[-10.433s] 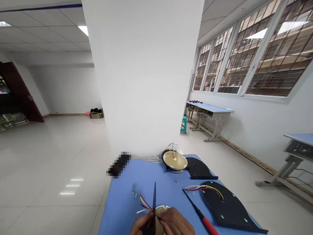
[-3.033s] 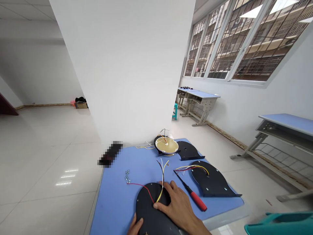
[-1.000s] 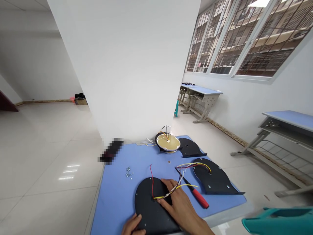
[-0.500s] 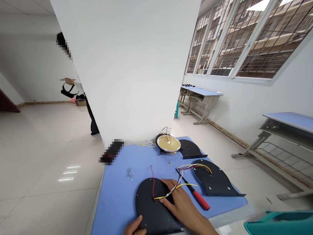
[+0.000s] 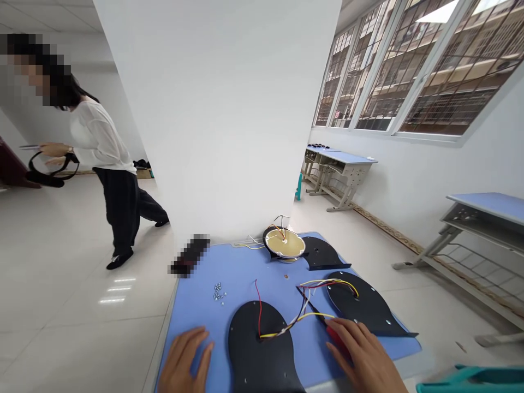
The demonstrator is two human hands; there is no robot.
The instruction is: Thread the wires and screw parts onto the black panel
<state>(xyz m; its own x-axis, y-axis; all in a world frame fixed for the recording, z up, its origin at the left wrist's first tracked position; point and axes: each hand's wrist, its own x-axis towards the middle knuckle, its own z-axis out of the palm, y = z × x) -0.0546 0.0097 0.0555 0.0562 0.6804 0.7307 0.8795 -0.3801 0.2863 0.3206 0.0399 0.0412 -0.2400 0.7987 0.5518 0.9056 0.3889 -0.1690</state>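
On the blue desk in front of me lies a black rounded plate [image 5: 262, 360] with small holes. Several wires [image 5: 270, 334] in red, yellow, white and dark colours come out of its centre hole. Left of the plate, my left hand [image 5: 184, 360] is open, fingers apart, touching neither plate nor screws. My right hand [image 5: 362, 349] is over a screwdriver [image 5: 339, 341] with a red handle, its thumb and fingers on either side of the handle. The screwdriver still lies on the desk, its dark shaft pointing away under the wires. Loose screws [image 5: 218, 292] are piled beyond my left hand.
A second wired black plate [image 5: 368, 305] lies at the right; another plate [image 5: 321, 252] and a disc with a tan face [image 5: 286, 243] are at the back. A white pillar [image 5: 221, 120] stands behind the desk. A person [image 5: 102, 142] walks at left. A teal stool [image 5: 470, 379] is at lower right.
Both hands have let go of the black plate. My left hand moved left onto the desk side, and my right hand moved right onto the screwdriver. The person came out from behind the pillar.
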